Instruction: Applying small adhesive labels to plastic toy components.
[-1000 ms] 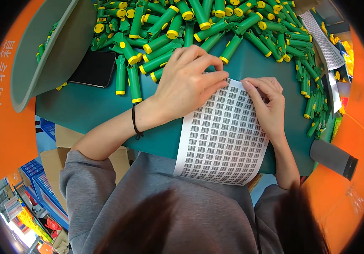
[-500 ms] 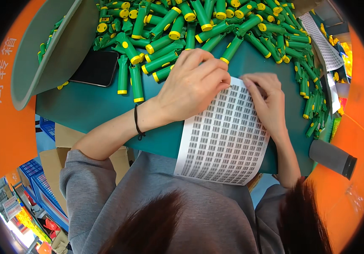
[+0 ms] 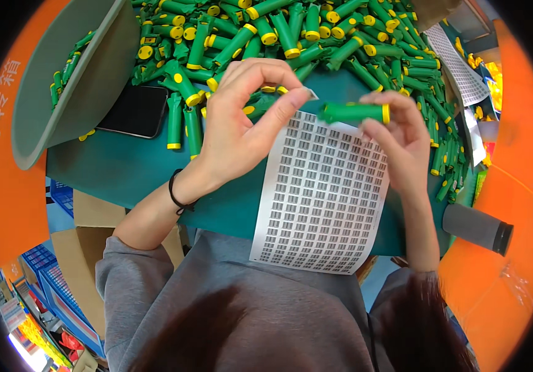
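My left hand pinches a small pale sticker between thumb and fingertips, just above the top edge of a label sheet. The curved white label sheet carries rows of small printed labels and rests on the table edge, its near end against my shirt. My right hand grips a green tube with a yellow end cap, lying level over the sheet's upper right corner. The tube is slightly blurred. A gap separates the sticker from the tube. Beyond both hands lies a large heap of green tubes with yellow caps.
A grey-green tub holding some tubes stands at the left, with a black phone beside it. A grey cylindrical object lies at the right. Another label sheet is at the far right. Cardboard boxes stand below the table's left.
My left hand has drawn back to the left from the sheet with a sticker in its fingertips. My right hand, earlier at the sheet's upper right corner, now holds a green tube.
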A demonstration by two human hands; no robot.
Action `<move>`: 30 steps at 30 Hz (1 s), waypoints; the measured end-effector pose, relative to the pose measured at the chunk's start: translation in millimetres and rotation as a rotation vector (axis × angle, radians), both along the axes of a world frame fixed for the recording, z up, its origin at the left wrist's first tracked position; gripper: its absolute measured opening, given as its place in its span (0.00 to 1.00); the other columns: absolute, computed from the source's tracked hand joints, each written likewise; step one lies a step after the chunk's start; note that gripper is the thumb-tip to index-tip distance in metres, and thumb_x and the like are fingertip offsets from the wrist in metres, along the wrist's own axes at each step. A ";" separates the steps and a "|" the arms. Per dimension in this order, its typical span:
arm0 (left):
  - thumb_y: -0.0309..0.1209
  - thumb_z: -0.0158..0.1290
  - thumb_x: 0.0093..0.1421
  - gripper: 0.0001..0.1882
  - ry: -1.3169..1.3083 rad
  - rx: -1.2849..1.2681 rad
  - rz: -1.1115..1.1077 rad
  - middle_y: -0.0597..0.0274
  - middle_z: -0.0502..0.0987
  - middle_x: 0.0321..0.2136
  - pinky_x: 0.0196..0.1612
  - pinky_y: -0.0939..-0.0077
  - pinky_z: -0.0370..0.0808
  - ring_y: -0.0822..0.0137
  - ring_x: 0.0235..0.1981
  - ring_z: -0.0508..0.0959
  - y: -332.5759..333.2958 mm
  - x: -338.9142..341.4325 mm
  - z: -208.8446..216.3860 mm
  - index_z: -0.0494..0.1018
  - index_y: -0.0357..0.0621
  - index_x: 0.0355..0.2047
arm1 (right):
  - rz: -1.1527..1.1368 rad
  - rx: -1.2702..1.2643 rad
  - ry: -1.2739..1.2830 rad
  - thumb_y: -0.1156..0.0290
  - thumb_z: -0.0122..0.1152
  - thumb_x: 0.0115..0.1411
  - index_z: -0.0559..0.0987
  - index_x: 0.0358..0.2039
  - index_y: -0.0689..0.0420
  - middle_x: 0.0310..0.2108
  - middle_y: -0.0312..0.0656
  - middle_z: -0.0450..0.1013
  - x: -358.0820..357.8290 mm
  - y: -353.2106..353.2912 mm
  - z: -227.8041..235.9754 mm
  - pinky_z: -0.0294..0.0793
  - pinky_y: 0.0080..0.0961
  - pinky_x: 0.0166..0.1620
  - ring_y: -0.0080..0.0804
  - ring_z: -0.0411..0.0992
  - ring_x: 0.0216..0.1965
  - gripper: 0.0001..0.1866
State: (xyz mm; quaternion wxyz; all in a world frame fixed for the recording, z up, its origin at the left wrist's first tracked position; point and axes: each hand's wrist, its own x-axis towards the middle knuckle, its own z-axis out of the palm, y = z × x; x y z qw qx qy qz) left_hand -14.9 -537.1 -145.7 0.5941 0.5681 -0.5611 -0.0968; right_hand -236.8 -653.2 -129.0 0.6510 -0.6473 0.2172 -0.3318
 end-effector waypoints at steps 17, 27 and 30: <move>0.21 0.61 0.58 0.06 0.038 0.209 -0.412 0.58 0.80 0.37 0.48 0.72 0.73 0.66 0.41 0.79 -2.6 -51.7 37.3 0.76 0.37 0.35 | -0.109 -0.130 -0.061 0.89 0.68 0.53 0.74 0.49 0.71 0.45 0.52 0.77 -36.0 38.4 -16.2 0.83 0.26 0.49 0.32 0.79 0.44 0.22; 0.21 0.61 0.57 0.06 -0.008 0.270 -0.414 0.57 0.80 0.35 0.46 0.72 0.74 0.65 0.40 0.79 -3.5 -53.3 36.6 0.76 0.35 0.34 | -0.061 -0.231 -0.083 0.89 0.66 0.56 0.74 0.48 0.73 0.46 0.54 0.77 -36.0 36.6 -18.0 0.84 0.30 0.51 0.36 0.80 0.44 0.19; 0.21 0.62 0.57 0.06 -0.035 0.262 -0.407 0.58 0.80 0.35 0.45 0.73 0.75 0.66 0.39 0.80 -3.5 -53.0 35.7 0.76 0.35 0.34 | -0.070 -0.226 -0.071 0.89 0.66 0.56 0.75 0.47 0.73 0.46 0.54 0.77 -35.7 37.9 -16.4 0.84 0.29 0.50 0.36 0.80 0.45 0.18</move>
